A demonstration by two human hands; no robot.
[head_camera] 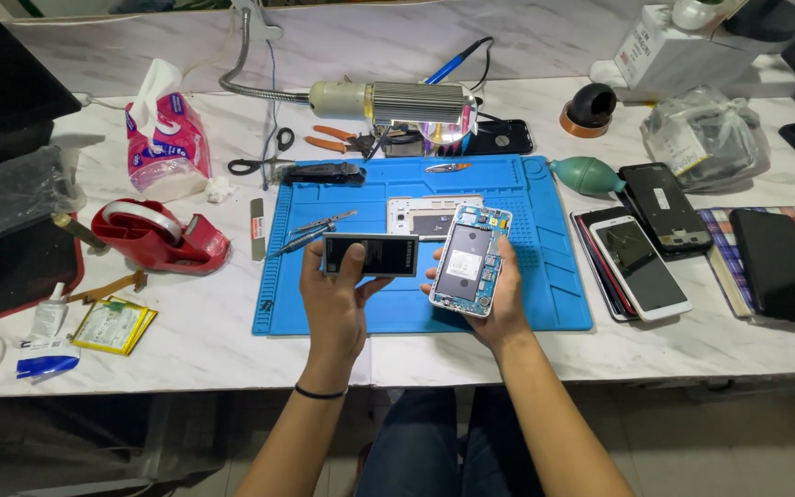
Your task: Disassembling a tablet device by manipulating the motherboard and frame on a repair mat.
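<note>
Hands meet over the near middle of a blue work mat (517,294) on a pale marble-patterned bench: the left hand (335,299) is closed around a flat dark battery (371,254), thumb across its face and fingers behind, holding it level and clear of the mat. The right hand (499,294) cradles an opened phone (471,260) from beneath, fingers curled along its edges, the back cover off so that the blue-green board and a pale battery bay show. Battery and phone sit just beside each other, not touching. By the look of it the work stands midway: the phone is already opened and the battery is out of its bay, while the back shell (425,219), lying farther off on the mat, is not yet refitted; whether this battery is the old or the new one cannot be told. Tweezers (322,223) rest at the mat's left part. To the far left stand a red tape dispenser (160,236) and a pink tissue pack (166,138); a second, yellow-edged battery (114,325) lies near left. A lamp on a flexible neck (396,101) hangs over the far edge. On the right several other phones (641,262) lie side by side, with a green rubber blower (587,175) beyond them.
</note>
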